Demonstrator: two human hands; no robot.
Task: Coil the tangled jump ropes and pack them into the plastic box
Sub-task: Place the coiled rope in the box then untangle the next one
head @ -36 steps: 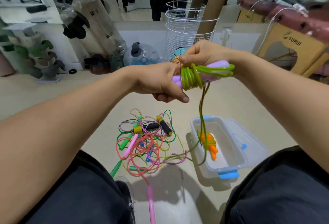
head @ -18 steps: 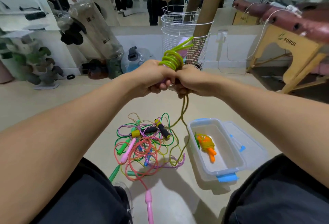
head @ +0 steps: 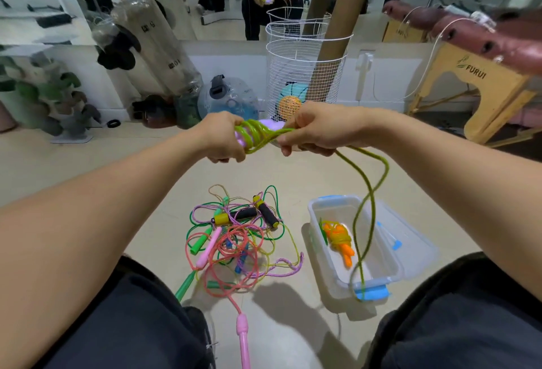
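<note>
Head view: Compared with half a second back, the two hands have parted sideways. The left hand [head: 224, 136] now holds the lilac handles [head: 271, 127] with the green coils wound round them, fingers curled about the bundle; that grip is clamped on it. The right hand [head: 315, 131] has drawn away to the right and pinches the green rope [head: 370, 201] just where it leaves the coils, its grip clamped on the cord. The bundle, earlier held upright above the fists, now lies roughly level between them. The loose tail has swung from the pile side across to the right, and now hangs in a long loop over the plastic box [head: 337, 282], its low end passing in front of the blue clasp [head: 372, 292].

By the look of it, another turn is being laid, with a fair length of tail left to wind before this rope can go in.

The box sits open on the floor between the knees and to the right, its lid [head: 416, 251] lying just beside its far wall. One coiled orange rope [head: 340, 239] already rests inside, leaving bare room toward the near end. The tangled pile [head: 243, 239] lies well apart to the left of the box, with a pink handle [head: 243, 336] trailing toward the camera. A wire basket [head: 305, 54] stands behind the hands, near but not touching.
</note>
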